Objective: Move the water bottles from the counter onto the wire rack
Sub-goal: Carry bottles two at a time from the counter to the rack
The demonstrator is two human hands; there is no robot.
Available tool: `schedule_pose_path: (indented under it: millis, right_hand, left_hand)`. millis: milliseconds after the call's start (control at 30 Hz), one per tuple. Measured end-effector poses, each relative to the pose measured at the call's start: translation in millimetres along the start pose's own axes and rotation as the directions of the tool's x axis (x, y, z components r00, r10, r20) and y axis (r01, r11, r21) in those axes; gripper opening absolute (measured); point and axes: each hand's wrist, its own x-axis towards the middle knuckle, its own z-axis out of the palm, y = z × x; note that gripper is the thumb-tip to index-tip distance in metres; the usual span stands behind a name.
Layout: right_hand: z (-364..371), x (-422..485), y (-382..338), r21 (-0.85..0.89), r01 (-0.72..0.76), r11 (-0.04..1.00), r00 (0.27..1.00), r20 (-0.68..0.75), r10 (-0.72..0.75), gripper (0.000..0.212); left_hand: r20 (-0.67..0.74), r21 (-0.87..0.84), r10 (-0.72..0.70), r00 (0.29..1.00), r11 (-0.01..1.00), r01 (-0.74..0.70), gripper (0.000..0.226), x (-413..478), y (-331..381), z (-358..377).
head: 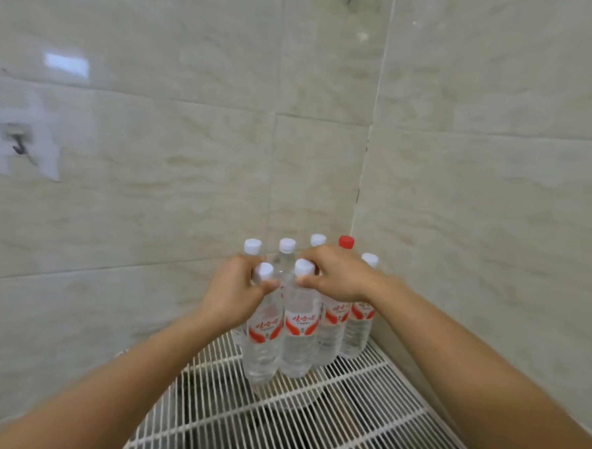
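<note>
Several clear water bottles with red-and-white labels stand upright in a cluster at the back corner of the white wire rack (346, 409). Most have white caps; one at the back has a red cap (346, 241). My left hand (236, 290) grips the neck of the front left bottle (263, 339), just under its cap. My right hand (336, 274) holds the neck of the front right bottle (299, 334). Both bottles rest with their bases on the rack wires. My forearms hide parts of the rack's sides.
Glossy beige tiled walls meet in a corner right behind the bottles. A small metal hook (17, 141) is stuck to the left wall. Dark shapes show under the rack wires. Bare rack wires stretch toward me in front of the bottles.
</note>
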Motion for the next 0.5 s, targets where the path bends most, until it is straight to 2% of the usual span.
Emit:
schedule_pose_path:
  millis: [233,500]
  right_hand:
    - [7,11,9,-0.046,0.094,0.994,0.995,-0.012,-0.095,0.023]
    - [9,18,11,-0.026,0.095,0.995,0.995,0.017,-0.094,0.021]
  left_hand:
    - [0.016,0.019,-0.026,1.0,0.999,0.026,0.027,10,-10,10]
    - [0.039,0.061,-0.026,0.999,0.998,0.023,0.021,12,-10,11]
